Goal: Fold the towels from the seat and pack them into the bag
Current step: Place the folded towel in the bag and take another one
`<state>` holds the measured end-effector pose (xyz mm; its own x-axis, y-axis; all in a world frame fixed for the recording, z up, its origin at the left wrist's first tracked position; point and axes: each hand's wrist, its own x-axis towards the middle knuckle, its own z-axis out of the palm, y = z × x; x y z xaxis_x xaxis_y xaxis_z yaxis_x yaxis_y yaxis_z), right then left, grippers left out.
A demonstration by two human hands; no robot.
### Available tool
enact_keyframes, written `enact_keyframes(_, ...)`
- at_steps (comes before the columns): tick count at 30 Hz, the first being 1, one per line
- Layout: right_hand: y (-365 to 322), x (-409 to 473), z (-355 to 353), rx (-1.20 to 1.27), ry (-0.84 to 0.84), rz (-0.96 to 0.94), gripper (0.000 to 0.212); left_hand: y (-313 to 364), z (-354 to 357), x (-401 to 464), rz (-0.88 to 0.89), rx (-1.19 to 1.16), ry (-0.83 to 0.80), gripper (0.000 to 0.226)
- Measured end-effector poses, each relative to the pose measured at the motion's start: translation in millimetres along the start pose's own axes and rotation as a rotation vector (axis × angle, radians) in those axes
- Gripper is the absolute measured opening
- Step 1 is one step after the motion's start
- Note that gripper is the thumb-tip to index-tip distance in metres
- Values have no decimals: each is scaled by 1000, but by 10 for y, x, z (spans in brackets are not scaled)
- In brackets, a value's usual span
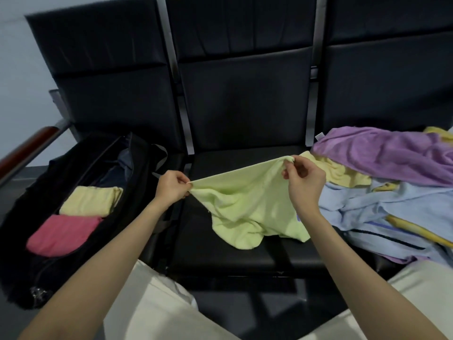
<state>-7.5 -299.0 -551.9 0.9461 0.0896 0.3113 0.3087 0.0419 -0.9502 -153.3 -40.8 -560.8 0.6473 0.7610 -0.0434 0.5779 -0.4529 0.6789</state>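
- Left hand (171, 186): grip pinched on one corner of the lime towel (250, 207).
- Right hand (305, 182): grip pinched on another corner; towel hangs stretched over the middle seat (245, 251).
- Bag (34, 241), left seat: open, holding folded yellow towel (90, 201) and pink towel (61, 234).
- Unfolded towel pile (392, 190): right seat.

Both forearms are bare, no sleeves showing. Cream-white trousers (152, 303) cover the legs, at five and seven o'clock of the view.

Left hand (171, 186) and right hand (305, 182) raised, fingers pinched
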Motion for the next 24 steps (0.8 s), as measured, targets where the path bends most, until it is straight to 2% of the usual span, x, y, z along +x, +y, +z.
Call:
enact_keyframes(4, 36, -35, -135, -5, 19, 29, 16, -129, 94, -217, -165, -129, 92, 12)
enact_keyframes(7, 18, -45, -224, 6, 73, 65, 15, -179, 142, -299, -331, -236, 77, 3)
enact_keyframes(10, 1, -46, -315, 41, 140, 84, 14, -116, 116, -334, -513, -546, 39, 9)
enact_keyframes(12, -18, -71, -350, 30, 154, 86, 7, 43, 40, -370, -542, -792, 103, 7)
enact_keyframes(14, -38, -87, -374, 29, 181, 86, 6, 244, -83, -399, -473, -889, 228, 6)
enact_keyframes(20, -415, -34, -420, 62, 251, -11, 15, 907, -560, -566, -58, -964, 530, 10)
enact_keyframes(24, -691, 10, -389, 16, 273, -95, 15, 1191, -787, -682, 103, -1019, 710, 8)
